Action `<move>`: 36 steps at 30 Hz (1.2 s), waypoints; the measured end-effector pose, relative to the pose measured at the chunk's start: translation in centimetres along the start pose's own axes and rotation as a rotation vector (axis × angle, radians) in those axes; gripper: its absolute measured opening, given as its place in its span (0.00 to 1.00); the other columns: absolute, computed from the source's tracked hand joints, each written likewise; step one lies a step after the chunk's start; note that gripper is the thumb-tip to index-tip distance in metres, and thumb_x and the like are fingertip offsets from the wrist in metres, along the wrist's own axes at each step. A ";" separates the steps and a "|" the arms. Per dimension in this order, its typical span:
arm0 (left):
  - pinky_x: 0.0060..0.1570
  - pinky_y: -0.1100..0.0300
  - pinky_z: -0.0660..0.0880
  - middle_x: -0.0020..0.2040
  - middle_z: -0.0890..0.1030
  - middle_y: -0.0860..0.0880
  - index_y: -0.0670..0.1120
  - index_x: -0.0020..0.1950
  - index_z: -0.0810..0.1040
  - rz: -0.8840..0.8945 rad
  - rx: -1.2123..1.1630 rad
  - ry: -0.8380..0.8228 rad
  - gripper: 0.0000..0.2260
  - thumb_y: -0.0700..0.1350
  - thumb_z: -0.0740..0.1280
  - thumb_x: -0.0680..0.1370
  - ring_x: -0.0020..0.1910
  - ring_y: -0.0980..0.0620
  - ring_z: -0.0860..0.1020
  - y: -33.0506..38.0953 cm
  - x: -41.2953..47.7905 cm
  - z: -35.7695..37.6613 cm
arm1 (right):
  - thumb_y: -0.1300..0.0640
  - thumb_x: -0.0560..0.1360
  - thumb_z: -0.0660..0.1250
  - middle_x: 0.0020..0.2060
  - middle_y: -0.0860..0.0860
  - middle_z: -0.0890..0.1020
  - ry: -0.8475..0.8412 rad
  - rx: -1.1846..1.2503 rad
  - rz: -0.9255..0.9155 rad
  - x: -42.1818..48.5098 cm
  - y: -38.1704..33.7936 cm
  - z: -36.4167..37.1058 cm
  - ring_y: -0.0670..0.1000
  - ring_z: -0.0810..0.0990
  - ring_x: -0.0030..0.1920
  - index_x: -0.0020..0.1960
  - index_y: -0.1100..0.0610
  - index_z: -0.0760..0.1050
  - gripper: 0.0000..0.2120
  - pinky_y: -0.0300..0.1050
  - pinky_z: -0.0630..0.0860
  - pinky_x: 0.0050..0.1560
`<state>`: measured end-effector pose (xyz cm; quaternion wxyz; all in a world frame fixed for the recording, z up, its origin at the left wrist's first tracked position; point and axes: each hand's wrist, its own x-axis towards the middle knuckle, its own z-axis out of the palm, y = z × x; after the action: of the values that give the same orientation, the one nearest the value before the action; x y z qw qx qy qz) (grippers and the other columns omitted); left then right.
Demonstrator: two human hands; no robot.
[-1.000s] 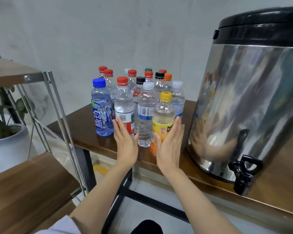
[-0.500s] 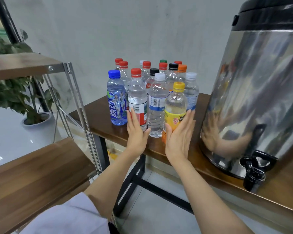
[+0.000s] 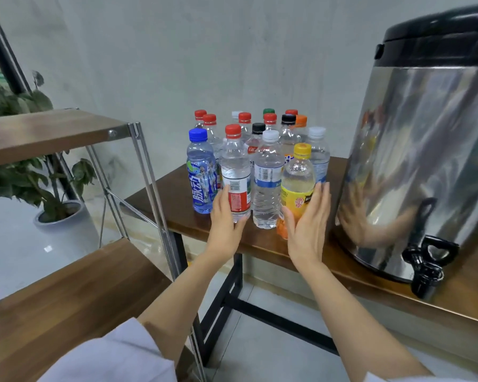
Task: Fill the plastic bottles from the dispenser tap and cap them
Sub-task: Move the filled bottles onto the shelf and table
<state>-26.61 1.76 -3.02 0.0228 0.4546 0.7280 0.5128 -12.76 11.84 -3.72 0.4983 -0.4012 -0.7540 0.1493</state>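
Several capped plastic bottles stand in a cluster on the brown table. In the front row are a blue bottle, a red-capped clear bottle, a white-capped bottle and a yellow-capped bottle. My left hand is flat with straight fingers against the red-capped bottle's left side. My right hand is flat beside the yellow-capped bottle on its right. To the right stands the steel dispenser with a black lid and a black tap at its base.
A wood and metal shelf rack stands to the left of the table, with a lower board near me. A potted plant sits on the floor behind it. A grey wall backs the table.
The camera has shifted, so the view now sits a little more to the left and closer. Both hands stay flat at the front bottles, barely moved.
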 end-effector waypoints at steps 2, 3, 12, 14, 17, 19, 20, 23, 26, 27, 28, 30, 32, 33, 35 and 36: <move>0.77 0.46 0.58 0.79 0.56 0.47 0.49 0.80 0.52 0.030 0.033 0.070 0.34 0.42 0.67 0.80 0.79 0.50 0.54 1.1 0.7 -0.9 | 0.42 0.79 0.59 0.79 0.59 0.52 0.070 0.005 -0.116 -0.1 -0.4 -0.3 0.61 0.50 0.79 0.80 0.57 0.47 0.38 0.62 0.57 0.76; 0.77 0.47 0.58 0.79 0.57 0.48 0.49 0.80 0.53 0.049 0.048 0.102 0.33 0.42 0.67 0.81 0.79 0.50 0.55 1.7 1.4 -1.4 | 0.44 0.79 0.60 0.79 0.59 0.52 0.098 -0.005 -0.183 0.0 -0.8 -0.5 0.61 0.50 0.79 0.80 0.57 0.48 0.36 0.61 0.56 0.76; 0.75 0.51 0.55 0.80 0.56 0.44 0.44 0.80 0.54 0.244 0.194 0.155 0.34 0.41 0.69 0.79 0.80 0.44 0.53 6.9 7.9 -4.5 | 0.45 0.80 0.62 0.78 0.59 0.59 0.110 -0.487 -0.612 6.7 -10.1 -1.8 0.62 0.54 0.78 0.80 0.57 0.53 0.35 0.62 0.46 0.77; 0.76 0.46 0.59 0.80 0.58 0.45 0.45 0.80 0.55 0.216 0.199 0.111 0.35 0.39 0.69 0.78 0.79 0.43 0.56 7.1 8.9 -4.7 | 0.42 0.79 0.62 0.78 0.60 0.58 0.022 -0.588 -0.574 7.8 -11.4 -1.4 0.62 0.52 0.79 0.80 0.56 0.51 0.37 0.61 0.40 0.76; 0.73 0.44 0.64 0.77 0.64 0.46 0.46 0.79 0.59 0.203 0.198 0.088 0.33 0.38 0.70 0.77 0.75 0.44 0.62 7.0 9.5 -5.1 | 0.39 0.80 0.58 0.76 0.62 0.64 -0.069 -0.673 -0.525 8.5 -11.9 -0.8 0.63 0.55 0.78 0.80 0.57 0.50 0.37 0.62 0.39 0.77; 0.73 0.45 0.64 0.75 0.67 0.46 0.46 0.77 0.62 0.220 0.189 0.100 0.33 0.39 0.72 0.75 0.73 0.45 0.65 6.7 9.6 -5.2 | 0.39 0.80 0.59 0.72 0.61 0.69 -0.063 -0.641 -0.514 8.6 -11.9 -0.8 0.62 0.62 0.76 0.80 0.59 0.52 0.37 0.60 0.39 0.77; 0.73 0.46 0.65 0.74 0.68 0.46 0.46 0.77 0.63 0.228 0.176 0.103 0.33 0.40 0.73 0.75 0.73 0.45 0.65 6.6 9.6 -5.3 | 0.40 0.79 0.61 0.70 0.61 0.71 -0.055 -0.613 -0.511 8.6 -11.9 -0.9 0.61 0.64 0.74 0.79 0.60 0.53 0.38 0.59 0.39 0.77; 0.71 0.50 0.68 0.72 0.71 0.46 0.45 0.75 0.64 0.265 0.111 0.093 0.33 0.41 0.76 0.73 0.71 0.47 0.69 6.3 9.4 -5.4 | 0.44 0.78 0.67 0.69 0.59 0.72 -0.076 -0.564 -0.501 8.8 -11.9 -1.6 0.58 0.66 0.73 0.79 0.63 0.54 0.39 0.56 0.40 0.77; 0.67 0.54 0.72 0.69 0.72 0.46 0.44 0.74 0.64 0.289 0.041 0.066 0.33 0.40 0.76 0.73 0.67 0.49 0.72 6.3 8.9 -5.3 | 0.50 0.76 0.71 0.74 0.58 0.65 -0.169 -0.449 -0.444 8.8 -12.0 -2.3 0.58 0.60 0.76 0.77 0.62 0.59 0.36 0.52 0.55 0.77; 0.67 0.54 0.73 0.69 0.72 0.47 0.45 0.74 0.63 0.298 0.027 0.058 0.34 0.39 0.76 0.72 0.67 0.49 0.73 6.3 8.7 -5.3 | 0.52 0.76 0.72 0.75 0.59 0.62 -0.193 -0.409 -0.423 8.7 -12.2 -2.4 0.58 0.58 0.76 0.76 0.62 0.61 0.35 0.51 0.60 0.74; 0.66 0.54 0.73 0.68 0.72 0.47 0.45 0.74 0.63 0.305 0.018 0.055 0.35 0.39 0.77 0.72 0.66 0.49 0.73 6.2 8.5 -5.3 | 0.53 0.75 0.73 0.76 0.59 0.60 -0.214 -0.382 -0.403 8.5 -12.3 -2.6 0.59 0.56 0.77 0.74 0.62 0.62 0.34 0.51 0.64 0.72; 0.66 0.53 0.74 0.68 0.73 0.48 0.47 0.74 0.62 0.310 0.019 0.054 0.36 0.40 0.77 0.71 0.66 0.49 0.74 5.9 8.1 -5.4 | 0.55 0.75 0.73 0.77 0.59 0.56 -0.266 -0.360 -0.367 8.3 -12.6 -2.8 0.59 0.52 0.78 0.74 0.61 0.61 0.34 0.52 0.67 0.70; 0.65 0.51 0.75 0.69 0.72 0.48 0.48 0.74 0.61 0.316 0.023 0.042 0.38 0.42 0.78 0.71 0.66 0.49 0.74 5.6 7.9 -5.5 | 0.58 0.74 0.74 0.77 0.59 0.56 -0.320 -0.338 -0.356 8.1 -12.6 -2.7 0.59 0.53 0.77 0.76 0.59 0.58 0.36 0.54 0.69 0.69; 0.64 0.49 0.75 0.70 0.71 0.49 0.49 0.75 0.60 0.328 0.036 0.033 0.39 0.44 0.79 0.71 0.67 0.49 0.74 5.5 7.8 -5.6 | 0.60 0.74 0.74 0.76 0.59 0.57 -0.335 -0.318 -0.364 8.0 -12.5 -2.7 0.59 0.55 0.77 0.76 0.59 0.58 0.37 0.55 0.71 0.68; 0.65 0.47 0.74 0.72 0.70 0.50 0.50 0.75 0.60 0.351 0.069 0.041 0.39 0.46 0.79 0.70 0.69 0.49 0.72 5.1 7.7 -5.6 | 0.61 0.73 0.75 0.75 0.58 0.60 -0.335 -0.262 -0.386 7.7 -12.4 -2.5 0.59 0.61 0.75 0.76 0.58 0.58 0.38 0.55 0.73 0.65; 0.65 0.46 0.74 0.71 0.70 0.50 0.51 0.75 0.61 0.356 0.070 0.057 0.39 0.46 0.79 0.70 0.69 0.49 0.71 5.0 7.7 -5.6 | 0.62 0.72 0.75 0.75 0.57 0.61 -0.328 -0.226 -0.393 7.5 -12.3 -2.4 0.58 0.63 0.74 0.76 0.59 0.58 0.38 0.54 0.74 0.64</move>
<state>-30.72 3.23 6.82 -0.1049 0.5621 0.6537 0.4956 -17.64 9.29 9.83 0.3410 -0.2708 -0.8998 0.0278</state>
